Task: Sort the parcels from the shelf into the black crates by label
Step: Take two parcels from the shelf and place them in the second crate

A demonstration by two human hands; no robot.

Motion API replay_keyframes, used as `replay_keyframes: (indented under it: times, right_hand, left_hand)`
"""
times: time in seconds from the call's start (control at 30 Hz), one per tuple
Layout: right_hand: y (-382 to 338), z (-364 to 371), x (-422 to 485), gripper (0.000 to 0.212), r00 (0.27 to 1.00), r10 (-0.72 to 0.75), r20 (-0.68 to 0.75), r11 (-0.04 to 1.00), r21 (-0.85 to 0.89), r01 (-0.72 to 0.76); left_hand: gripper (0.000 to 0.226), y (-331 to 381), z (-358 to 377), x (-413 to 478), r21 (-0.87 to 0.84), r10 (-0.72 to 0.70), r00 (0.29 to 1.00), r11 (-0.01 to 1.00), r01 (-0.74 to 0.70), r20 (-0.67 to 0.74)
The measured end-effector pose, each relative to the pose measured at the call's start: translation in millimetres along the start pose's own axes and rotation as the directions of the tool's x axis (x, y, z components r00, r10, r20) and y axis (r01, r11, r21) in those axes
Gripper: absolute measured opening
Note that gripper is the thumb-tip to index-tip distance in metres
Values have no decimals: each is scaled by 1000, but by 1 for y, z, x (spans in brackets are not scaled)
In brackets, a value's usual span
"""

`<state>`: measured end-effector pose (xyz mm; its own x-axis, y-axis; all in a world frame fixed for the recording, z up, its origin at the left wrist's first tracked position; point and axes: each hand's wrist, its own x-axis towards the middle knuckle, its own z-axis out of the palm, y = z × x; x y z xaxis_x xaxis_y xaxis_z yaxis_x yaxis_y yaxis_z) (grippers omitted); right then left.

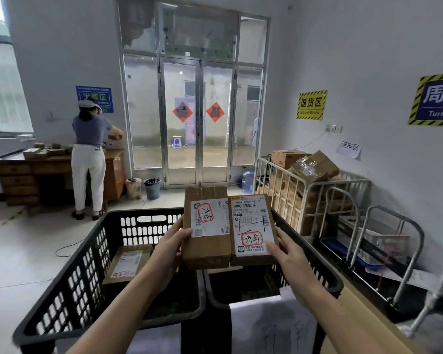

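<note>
- Left hand (175, 242) grips left parcel (207, 241), right hand (285, 249) grips right parcel (253, 227); labels up for reading.
- Held over black crates (72, 287), pre-drop; red stamps (252, 238) seem alike, tho blurry.

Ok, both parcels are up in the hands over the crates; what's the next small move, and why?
Probably lower both together into one crate, likely the right crate, which they mostly hang over. The left hand holds the left parcel, the right hand the right parcel, and both bear the same red-circled handwriting. The crate's paper sign is unreadable.
</note>
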<state>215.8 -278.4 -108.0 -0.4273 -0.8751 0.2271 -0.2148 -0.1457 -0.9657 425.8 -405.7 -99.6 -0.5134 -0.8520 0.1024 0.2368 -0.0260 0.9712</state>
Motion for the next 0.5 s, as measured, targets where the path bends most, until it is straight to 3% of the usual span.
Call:
replay_keyframes:
  times: [0.23, 0.5]
  right_hand:
    - [35, -51, 84, 40, 999, 15, 43, 999, 29, -16]
    - [95, -92, 145, 32, 984, 152, 94, 987, 30, -156]
  left_hand:
    - [32, -23, 49, 79, 13, -12, 995, 1000, 13, -96]
    - [45, -69, 87, 125, 55, -131, 962, 987, 148, -242]
